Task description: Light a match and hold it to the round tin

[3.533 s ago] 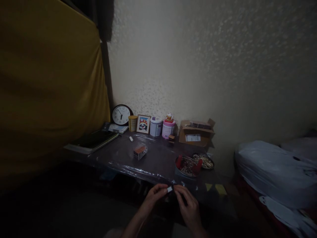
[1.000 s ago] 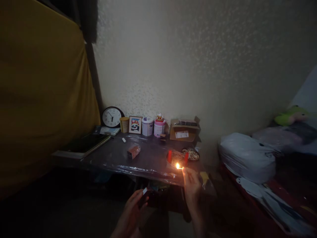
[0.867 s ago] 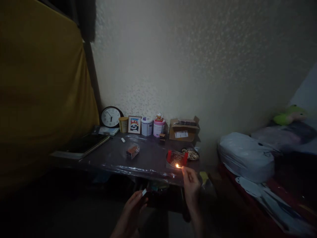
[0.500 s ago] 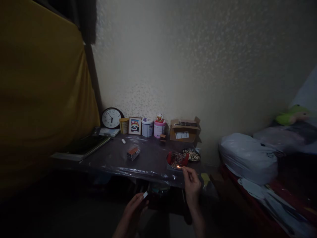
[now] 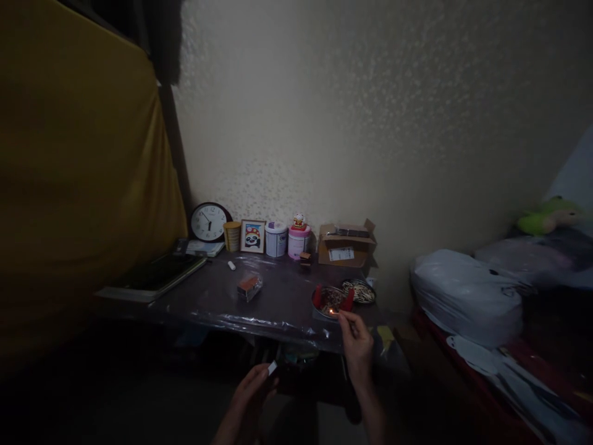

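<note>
My right hand (image 5: 357,346) pinches a burning match (image 5: 335,313) between thumb and fingertips. Its small orange flame is over the near side of a round bowl (image 5: 330,289) that has red pieces at its sides and dark bits inside. Lower and to the left, my left hand (image 5: 252,389) is closed around what looks like a matchbox (image 5: 272,368); only a pale end shows past the thumb. Behind the bowl sits a dish of pale sticks (image 5: 358,292), probably matches. A plastic-wrapped pack of small boxes (image 5: 249,285) lies mid-table.
Along the wall stand a clock (image 5: 209,222), a yellow cup (image 5: 232,237), a panda picture (image 5: 252,237), two tins (image 5: 277,241) and a cardboard box (image 5: 345,250). Plastic film covers the table (image 5: 208,296). White bags (image 5: 463,296) lie to the right; a yellow curtain (image 5: 83,167) hangs left.
My right hand has shifted slightly left with the burning match, and the flame now looks a little farther over the bowl. My left hand is nearly unmoved.
</note>
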`<state>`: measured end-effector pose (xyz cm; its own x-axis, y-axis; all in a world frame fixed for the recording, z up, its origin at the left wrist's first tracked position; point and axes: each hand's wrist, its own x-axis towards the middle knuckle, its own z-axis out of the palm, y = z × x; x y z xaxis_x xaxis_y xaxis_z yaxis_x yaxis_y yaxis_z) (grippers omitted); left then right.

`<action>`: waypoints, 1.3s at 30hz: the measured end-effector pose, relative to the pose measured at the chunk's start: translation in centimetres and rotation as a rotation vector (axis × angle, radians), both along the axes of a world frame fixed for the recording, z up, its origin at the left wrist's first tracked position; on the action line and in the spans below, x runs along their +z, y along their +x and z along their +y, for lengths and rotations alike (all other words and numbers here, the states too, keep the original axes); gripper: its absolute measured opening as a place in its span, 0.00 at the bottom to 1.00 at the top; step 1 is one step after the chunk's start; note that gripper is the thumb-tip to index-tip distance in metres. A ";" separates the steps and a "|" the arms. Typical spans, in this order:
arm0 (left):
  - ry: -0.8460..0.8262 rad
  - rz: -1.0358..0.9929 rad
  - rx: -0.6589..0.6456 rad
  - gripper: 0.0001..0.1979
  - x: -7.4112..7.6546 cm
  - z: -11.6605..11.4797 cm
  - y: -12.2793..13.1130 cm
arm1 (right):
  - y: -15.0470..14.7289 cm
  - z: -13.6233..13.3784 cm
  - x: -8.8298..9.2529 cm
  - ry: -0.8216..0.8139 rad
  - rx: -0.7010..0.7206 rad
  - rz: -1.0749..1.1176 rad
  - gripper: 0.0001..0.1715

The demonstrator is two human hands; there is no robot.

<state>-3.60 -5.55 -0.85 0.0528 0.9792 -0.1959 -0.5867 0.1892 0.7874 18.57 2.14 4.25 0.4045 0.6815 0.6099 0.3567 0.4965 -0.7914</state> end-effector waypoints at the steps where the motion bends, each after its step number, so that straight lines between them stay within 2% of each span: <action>1: 0.007 0.000 -0.012 0.13 -0.2 0.1 0.0 | 0.0 0.1 -0.1 -0.014 0.005 0.010 0.13; 6: 0.011 -0.006 -0.009 0.15 -0.3 0.3 0.0 | 0.0 0.7 -0.3 -0.049 0.037 0.095 0.15; 9: 0.042 -0.031 -0.025 0.13 0.7 -0.2 0.0 | 0.0 1.0 -0.2 -0.051 0.070 0.116 0.14; 12: 0.065 -0.041 0.024 0.12 2.0 -0.9 0.2 | -0.1 1.1 0.3 -0.039 0.081 0.126 0.13; 15: 0.044 -0.019 0.030 0.13 2.5 -1.1 0.2 | -0.2 1.2 0.9 -0.041 0.077 0.166 0.15; 19: 0.025 -0.020 0.000 0.13 1.6 -0.6 0.0 | -0.1 1.6 1.4 -0.058 0.095 0.177 0.17; 26: -0.091 -0.004 0.035 0.12 -0.3 0.3 -0.6 | 0.3 3.3 1.4 -0.053 0.112 0.184 0.16; 39: -0.079 -0.061 0.026 0.14 0.5 0.2 -0.4 | 0.1 5.5 2.5 -0.069 0.170 0.255 0.15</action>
<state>-3.95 -5.34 -0.37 0.0415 0.9621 -0.2697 -0.6390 0.2331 0.7330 18.70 7.64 6.74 0.4154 0.7885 0.4536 0.0591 0.4742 -0.8784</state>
